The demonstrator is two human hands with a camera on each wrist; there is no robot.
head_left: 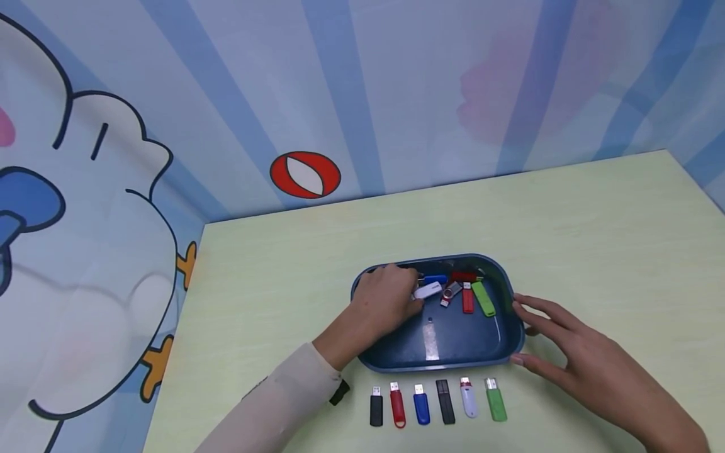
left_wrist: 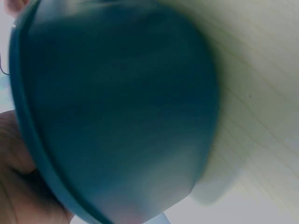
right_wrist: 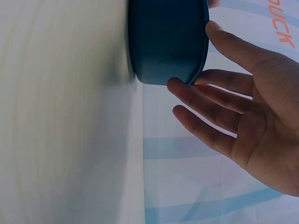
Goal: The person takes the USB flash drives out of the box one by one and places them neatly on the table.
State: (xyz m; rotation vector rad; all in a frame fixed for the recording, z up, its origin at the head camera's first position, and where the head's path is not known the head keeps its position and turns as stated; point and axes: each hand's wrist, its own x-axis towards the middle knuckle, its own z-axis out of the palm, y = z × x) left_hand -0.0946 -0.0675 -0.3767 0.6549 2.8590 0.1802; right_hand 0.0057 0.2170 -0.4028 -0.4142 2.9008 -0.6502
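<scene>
A dark blue tray (head_left: 453, 352) holds several USB sticks, among them a white one (head_left: 427, 290), a blue one (head_left: 435, 279), a silver-and-red swivel one (head_left: 451, 290), a red one (head_left: 467, 299) and a green one (head_left: 483, 298). My left hand (head_left: 385, 297) reaches over the tray's left part; its fingertips are hidden, so what they touch does not show. With fairly straight fingers, my right hand (head_left: 578, 352) touches the tray's right end. In the right wrist view that hand's thumb and fingertips meet the rim of the tray (right_wrist: 168, 42).
In front of the tray lies a row of USB sticks: black (head_left: 376, 407), red (head_left: 398, 406), blue (head_left: 421, 406), dark (head_left: 445, 401), white (head_left: 468, 398) and green (head_left: 495, 401). Behind the pale table (head_left: 272, 277) stands a wall with cartoon pictures (head_left: 419, 94).
</scene>
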